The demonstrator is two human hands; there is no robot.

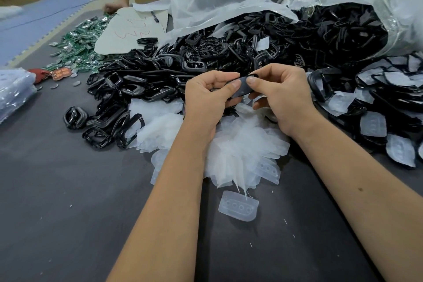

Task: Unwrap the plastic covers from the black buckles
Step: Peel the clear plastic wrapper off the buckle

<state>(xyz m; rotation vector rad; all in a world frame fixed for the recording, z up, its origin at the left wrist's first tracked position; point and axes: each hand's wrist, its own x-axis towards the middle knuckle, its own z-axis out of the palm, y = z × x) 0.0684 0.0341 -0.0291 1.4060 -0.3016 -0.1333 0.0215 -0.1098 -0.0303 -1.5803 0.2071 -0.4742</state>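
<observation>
My left hand (207, 96) and right hand (280, 91) both pinch one black buckle (243, 86), fingers clamped on its ends above the heap of shed plastic covers (231, 144); its own cover seems on, though blurred. Bare buckles (160, 68) crowd the desk (57, 201) beyond.

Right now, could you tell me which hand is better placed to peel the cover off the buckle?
Probably the right hand: its thumb and forefinger pinch the top edge of the buckle, while the left hand grips it from below, steadying it.
</observation>
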